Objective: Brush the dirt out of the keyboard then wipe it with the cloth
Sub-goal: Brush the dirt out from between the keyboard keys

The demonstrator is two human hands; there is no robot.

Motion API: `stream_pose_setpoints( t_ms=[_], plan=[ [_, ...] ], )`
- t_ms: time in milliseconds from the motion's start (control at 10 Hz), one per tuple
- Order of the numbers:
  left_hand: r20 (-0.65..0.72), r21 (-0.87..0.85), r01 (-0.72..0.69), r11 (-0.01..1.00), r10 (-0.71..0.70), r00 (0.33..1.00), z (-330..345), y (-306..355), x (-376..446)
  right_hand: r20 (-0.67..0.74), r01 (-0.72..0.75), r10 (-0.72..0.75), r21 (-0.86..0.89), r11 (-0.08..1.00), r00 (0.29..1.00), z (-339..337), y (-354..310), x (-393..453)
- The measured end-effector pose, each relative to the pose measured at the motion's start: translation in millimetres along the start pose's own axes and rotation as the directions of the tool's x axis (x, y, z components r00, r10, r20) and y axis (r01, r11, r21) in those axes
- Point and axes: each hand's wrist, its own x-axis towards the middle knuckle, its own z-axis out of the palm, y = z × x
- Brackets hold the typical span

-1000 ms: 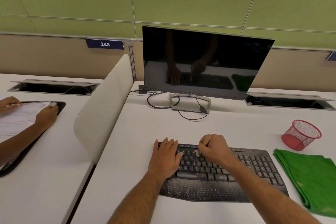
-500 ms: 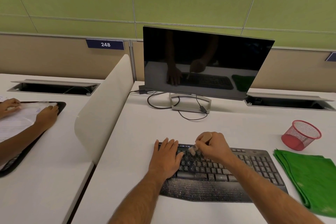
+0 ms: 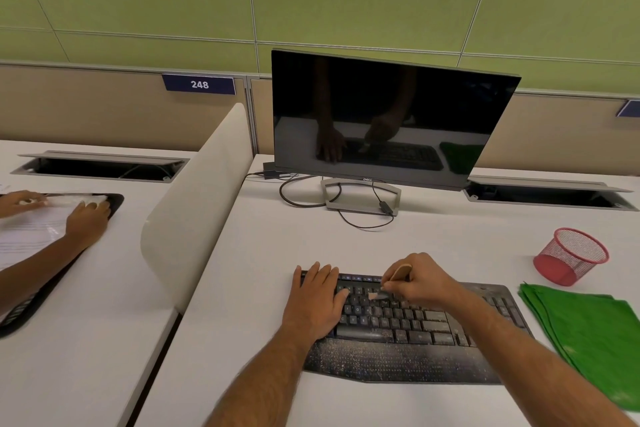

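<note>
The right hand (image 3: 420, 279) pinches a small brush (image 3: 398, 277) with a wooden handle; the fingers are curled around the handle, and the pale bristles point down and left and touch the keys in the upper rows. The left hand (image 3: 317, 302) lies flat on the left end of the keyboard (image 3: 408, 333), with the fingers straight and close together, and it grips nothing. The keyboard is black and lies on the white desk (image 3: 433, 239) in front of the person. Its palm rest is covered with many pale specks of dirt, and some specks are also on the lower keys.

The green cloth (image 3: 588, 336) lies folded on the desk just beside the right end of the keyboard, not touching the hands. Behind the cloth stands a red mesh cup (image 3: 571, 255), tilted a little. Farther back is a dark monitor (image 3: 391, 118) on a grey stand, with cables beside the stand; the screen reflects both hands.

A white divider (image 3: 194, 198) separates this desk from the next one on the left. There another person's two hands (image 3: 86, 218) rest on a sheet of paper (image 3: 31, 229).
</note>
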Motion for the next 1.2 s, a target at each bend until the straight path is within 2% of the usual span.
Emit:
stream_pose_setpoints(
  t_ms=[300,600,700,800,900,1100,1200],
  plan=[
    [0.01,-0.01,0.002,1.0,-0.001,1.0,1,-1,0,-0.012,-0.093,0.092,-0.063,0.994,0.996,-15,12,-5],
    [0.013,-0.003,0.004,1.0,-0.004,1.0,1,0,0,-0.003,-0.1,0.1,-0.115,0.988,0.995,-26,15,-10],
    [0.017,0.0,0.006,1.0,-0.006,1.0,0,0,0,-0.111,-0.08,0.079,-0.004,0.997,0.991,-27,14,-14],
    [0.017,-0.003,0.006,1.0,-0.006,1.0,0,1,0,-0.224,-0.099,0.129,0.14,0.985,0.966,-24,15,-17],
    [0.014,0.001,0.006,1.0,-0.006,1.0,0,0,-1,-0.311,-0.119,0.178,0.199,0.973,0.934,-14,16,-17],
    [0.014,-0.004,0.005,1.0,-0.005,1.0,0,1,0,-0.165,-0.05,0.043,-0.042,0.998,0.985,-3,22,-16],
    [0.013,-0.003,0.006,1.0,-0.006,1.0,1,0,0,-0.162,-0.013,0.004,-0.055,0.998,0.987,-9,23,-16]
  ],
)
